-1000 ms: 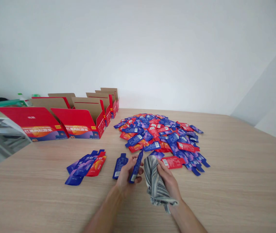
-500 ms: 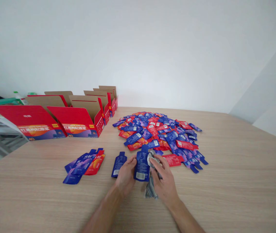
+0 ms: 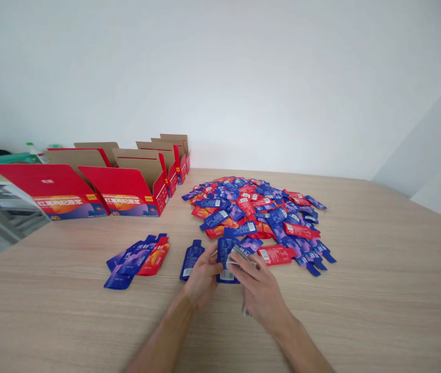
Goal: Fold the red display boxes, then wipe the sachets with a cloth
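Note:
My left hand (image 3: 204, 277) grips a dark blue spouted pouch (image 3: 226, 247) by its left edge, its printed back with a barcode facing me. Against the pouch's front, my right hand (image 3: 257, 285) presses a folded striped cloth (image 3: 239, 254), which covers the pouch's right part. Most of the cloth is hidden under the fingers. Just left of my left hand, another blue pouch (image 3: 191, 259) lies on the table. Farther left is a small overlapping group of blue pouches (image 3: 137, 259) with a red pouch (image 3: 154, 259).
A large heap of red and blue pouches (image 3: 259, 207) spreads beyond my hands. One red pouch (image 3: 277, 255) lies at its near edge. Open red cartons (image 3: 127, 194) stand in rows at the back left of the wooden table (image 3: 379, 269). A white wall (image 3: 282, 88) rises behind.
My right hand with the cloth has moved left across the pouch's face. The left thumb has come onto the pouch's front. The view has shifted slightly.

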A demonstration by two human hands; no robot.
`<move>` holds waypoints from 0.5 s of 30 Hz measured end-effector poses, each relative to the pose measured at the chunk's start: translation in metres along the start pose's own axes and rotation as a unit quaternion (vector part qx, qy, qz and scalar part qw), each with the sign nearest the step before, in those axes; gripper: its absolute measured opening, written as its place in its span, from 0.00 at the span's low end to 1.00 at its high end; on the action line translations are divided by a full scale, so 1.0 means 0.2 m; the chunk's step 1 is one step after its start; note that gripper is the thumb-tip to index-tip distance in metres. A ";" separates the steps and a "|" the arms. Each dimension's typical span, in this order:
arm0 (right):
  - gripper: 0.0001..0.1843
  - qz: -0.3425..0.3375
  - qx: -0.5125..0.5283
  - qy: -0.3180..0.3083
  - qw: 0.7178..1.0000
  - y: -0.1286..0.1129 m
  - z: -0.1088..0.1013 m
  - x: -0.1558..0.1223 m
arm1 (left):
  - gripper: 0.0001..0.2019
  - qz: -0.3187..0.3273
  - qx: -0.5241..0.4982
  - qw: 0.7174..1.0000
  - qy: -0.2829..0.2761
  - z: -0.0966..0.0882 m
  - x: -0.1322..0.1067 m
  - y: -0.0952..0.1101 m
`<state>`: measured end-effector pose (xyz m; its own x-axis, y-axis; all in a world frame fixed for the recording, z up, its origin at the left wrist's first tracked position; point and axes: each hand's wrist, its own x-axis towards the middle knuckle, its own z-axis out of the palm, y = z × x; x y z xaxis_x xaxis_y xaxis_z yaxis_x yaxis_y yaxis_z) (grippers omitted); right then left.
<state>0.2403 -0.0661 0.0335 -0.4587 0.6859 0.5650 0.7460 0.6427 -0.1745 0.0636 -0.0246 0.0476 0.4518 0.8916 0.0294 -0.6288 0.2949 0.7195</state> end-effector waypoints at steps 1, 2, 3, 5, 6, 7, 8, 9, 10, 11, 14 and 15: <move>0.34 -0.015 0.005 -0.030 0.999 -0.02 0.00 0.00 | 0.37 0.002 0.001 1.000 0.001 0.00 0.00 0.00; 0.35 -0.017 0.007 -0.052 0.998 -0.04 -0.01 0.01 | 0.37 0.003 0.003 1.000 0.000 0.00 0.00 0.01; 0.36 -0.008 0.006 -0.063 0.998 -0.05 -0.01 0.01 | 0.36 0.003 0.006 1.000 -0.003 0.00 0.00 0.01; 0.37 0.030 -0.008 -0.060 0.998 -0.06 -0.01 0.02 | 0.36 0.008 0.014 1.000 -0.009 0.00 0.00 0.01; 0.37 0.050 -0.018 -0.048 0.997 -0.06 -0.01 0.02 | 0.36 0.010 0.016 1.000 -0.013 0.01 0.00 0.01; 0.38 0.068 -0.031 -0.035 0.997 -0.05 -0.02 0.02 | 0.36 0.010 0.019 1.000 -0.015 0.01 0.00 0.00; 0.38 0.084 -0.044 -0.023 0.995 -0.05 -0.02 0.02 | 0.36 0.008 0.021 1.000 -0.017 0.02 0.00 0.00; 0.37 0.093 -0.055 -0.013 0.994 -0.04 -0.02 0.02 | 0.36 0.005 0.023 1.000 -0.017 0.02 0.00 0.00; 0.38 0.093 -0.061 -0.007 0.994 -0.04 -0.03 0.01 | 0.35 0.003 0.026 1.000 -0.015 0.03 -0.01 0.00; 0.38 0.085 -0.063 -0.005 0.994 -0.04 -0.03 0.01 | 0.35 0.003 0.030 0.999 -0.011 0.03 -0.01 0.00; 0.37 0.047 -0.048 -0.022 0.997 -0.05 -0.02 0.01 | 0.33 0.013 0.047 0.999 -0.006 0.04 -0.01 -0.01; 0.37 0.048 -0.045 -0.028 0.997 -0.05 -0.02 0.02 | 0.33 0.012 0.055 0.998 -0.010 0.04 0.00 -0.01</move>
<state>0.2325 -0.0718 0.0399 -0.4084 0.7620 0.5026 0.8266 0.5423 -0.1505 0.0693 -0.0285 0.0506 0.4505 0.8907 0.0599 -0.5662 0.2332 0.7906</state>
